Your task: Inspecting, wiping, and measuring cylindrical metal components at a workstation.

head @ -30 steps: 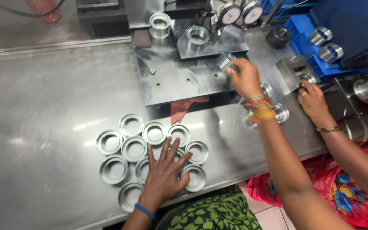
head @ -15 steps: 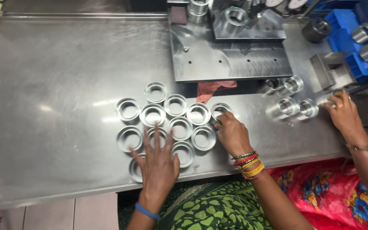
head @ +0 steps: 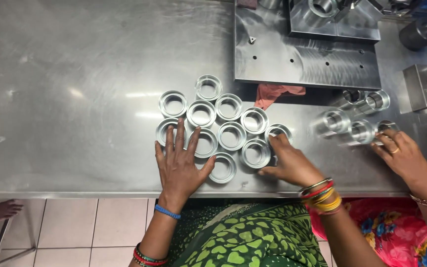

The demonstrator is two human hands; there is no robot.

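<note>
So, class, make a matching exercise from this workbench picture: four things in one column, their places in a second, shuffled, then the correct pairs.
Things
1. left hand
2. right hand
3. red cloth
4. co-worker's hand

Places
A. at the front edge of the grey machine plate
B. flat on the left rings of the cluster of metal rings
C. by the metal cylinders on the right
D. at the ring on the cluster's right end

Pairs: 1-B, 2-D, 3-A, 4-C
</note>
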